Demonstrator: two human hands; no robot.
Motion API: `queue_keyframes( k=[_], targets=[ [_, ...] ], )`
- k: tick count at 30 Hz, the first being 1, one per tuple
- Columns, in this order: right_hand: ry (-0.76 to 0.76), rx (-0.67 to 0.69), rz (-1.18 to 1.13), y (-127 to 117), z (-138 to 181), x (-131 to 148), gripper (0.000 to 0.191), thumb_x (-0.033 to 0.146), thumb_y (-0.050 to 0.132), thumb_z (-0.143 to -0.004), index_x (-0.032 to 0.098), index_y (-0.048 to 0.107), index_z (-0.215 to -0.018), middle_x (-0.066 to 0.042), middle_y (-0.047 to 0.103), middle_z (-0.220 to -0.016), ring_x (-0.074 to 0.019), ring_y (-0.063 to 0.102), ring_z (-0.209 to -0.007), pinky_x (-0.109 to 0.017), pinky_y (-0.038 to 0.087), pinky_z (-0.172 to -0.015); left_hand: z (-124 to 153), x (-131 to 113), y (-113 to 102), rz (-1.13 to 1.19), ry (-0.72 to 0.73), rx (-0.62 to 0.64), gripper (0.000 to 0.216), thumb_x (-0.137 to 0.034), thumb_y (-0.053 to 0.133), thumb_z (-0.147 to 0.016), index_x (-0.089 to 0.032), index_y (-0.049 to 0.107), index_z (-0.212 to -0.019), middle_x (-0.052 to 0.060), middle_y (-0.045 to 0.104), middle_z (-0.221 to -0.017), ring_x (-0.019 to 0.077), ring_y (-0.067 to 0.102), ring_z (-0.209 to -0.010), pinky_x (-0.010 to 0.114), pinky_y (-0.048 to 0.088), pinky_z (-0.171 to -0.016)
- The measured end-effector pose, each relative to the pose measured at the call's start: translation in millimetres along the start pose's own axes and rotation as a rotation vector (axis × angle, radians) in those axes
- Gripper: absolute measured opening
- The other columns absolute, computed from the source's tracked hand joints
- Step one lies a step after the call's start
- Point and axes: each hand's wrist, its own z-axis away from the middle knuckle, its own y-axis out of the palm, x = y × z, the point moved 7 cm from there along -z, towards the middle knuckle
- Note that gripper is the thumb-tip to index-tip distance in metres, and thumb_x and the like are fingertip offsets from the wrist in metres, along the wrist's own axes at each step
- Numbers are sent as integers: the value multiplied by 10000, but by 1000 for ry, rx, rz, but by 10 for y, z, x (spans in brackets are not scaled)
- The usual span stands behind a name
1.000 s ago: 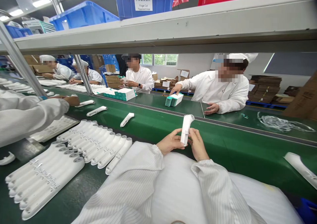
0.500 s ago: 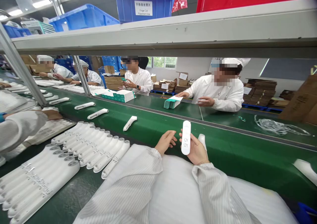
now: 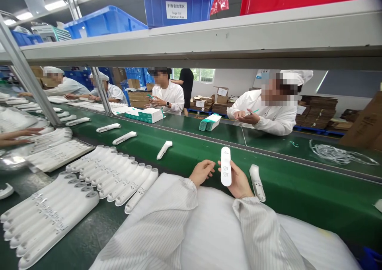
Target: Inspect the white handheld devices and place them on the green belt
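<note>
Upright in my right hand (image 3: 240, 179) is a white plastic handheld-device shell (image 3: 226, 170), its printed face turned toward me. My fingers and thumb close round its sides. Just left of it, my left hand (image 3: 202, 173) is held loosely curled with the fingertips toward the shell, apart from it, and nothing shows in it. A similar shell (image 3: 257, 183) lies on the green conveyor belt (image 3: 286, 182) right of my right hand, its inner side partly visible. Another shell (image 3: 164, 150) rests on the belt farther left.
Rows of white shells (image 3: 59, 218) cover the bench at left, and a co-worker's hand (image 3: 20, 136) reaches in beyond them. Across the belt, co-workers sit near white-and-green boxes (image 3: 212, 121). A shelf (image 3: 191, 43) with blue bins (image 3: 176, 7) spans overhead. White foam sheeting (image 3: 209, 230) lies under my forearms.
The shell on the belt has slid into view beside my right hand, moving right with the other belt pieces. My grip stays much the same. The co-worker opposite has drawn both hands off the boxes.
</note>
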Motion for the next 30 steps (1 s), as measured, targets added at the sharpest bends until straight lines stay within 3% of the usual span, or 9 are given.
queue_keyframes(
  k=[5, 8, 14, 19, 23, 25, 28, 30],
  targets=[
    [-321, -241, 650, -251, -112, 141, 457, 398, 721, -571, 229, 585, -973, 10, 634, -738, -177, 574, -641, -290, 431, -610, 3, 20, -10, -19, 8, 0, 291, -364, 539, -748, -143, 582, -932, 12, 572, -699, 68, 489, -531, 178, 338, -470],
    [-406, -375, 1076, -367, -159, 184, 548, 394, 694, -571, 229, 547, -1072, -33, 612, -862, -227, 587, -778, -339, 429, -711, 9, 26, -16, -35, 20, 2, 283, -335, 547, -742, -149, 576, -953, 14, 578, -703, 73, 497, -533, 180, 345, -470],
    [-415, -291, 1397, -479, -287, 59, 387, 290, 584, -658, 193, 590, -1032, -128, 575, -1059, -257, 572, -939, -360, 397, -860, 13, 75, 0, -74, 5, 20, 262, -317, 535, -743, -145, 589, -933, 33, 593, -734, 81, 503, -542, 187, 352, -468],
    [-410, -271, 1622, -468, -275, 11, 411, 285, 478, -732, 136, 560, -1106, -178, 558, -1104, -312, 517, -1029, -407, 388, -863, -2, 41, -75, -139, 59, -18, 229, -274, 496, -767, -156, 595, -937, 33, 585, -746, 104, 514, -577, 239, 410, -557],
    [-492, -332, 1666, -325, -124, 107, 436, 339, 456, -757, 160, 528, -1148, -174, 501, -1182, -339, 476, -1051, -446, 405, -823, 28, -213, -479, -438, 253, -294, 236, -204, 518, -750, -191, 601, -971, 73, 579, -931, 184, 526, -846, 326, 399, -833],
    [-591, -314, 1635, -193, -32, 163, 414, 345, 432, -777, 181, 523, -1147, -152, 481, -1207, -328, 459, -1069, -446, 408, -826, 74, -306, -761, -574, 250, -462, 312, -194, 511, -759, -188, 564, -1066, 113, 536, -1088, 241, 442, -1064, 359, 331, -934],
    [-710, -199, 1538, -10, 56, 190, 326, 342, 409, -804, 228, 558, -1070, -93, 517, -1162, -281, 459, -1081, -417, 398, -868, 140, -263, -1185, -683, 22, -653, 439, -197, 497, -774, -154, 446, -1208, 172, 411, -1266, 302, 308, -1210, 427, 272, -969],
    [-728, -127, 1462, 54, 68, 178, 277, 337, 412, -807, 238, 584, -1002, -72, 552, -1108, -256, 487, -1052, -403, 397, -880, 141, -113, -1347, -628, -181, -629, 410, -179, 488, -775, -134, 456, -1181, 197, 390, -1285, 331, 266, -1246, 442, 276, -952]
  ],
)
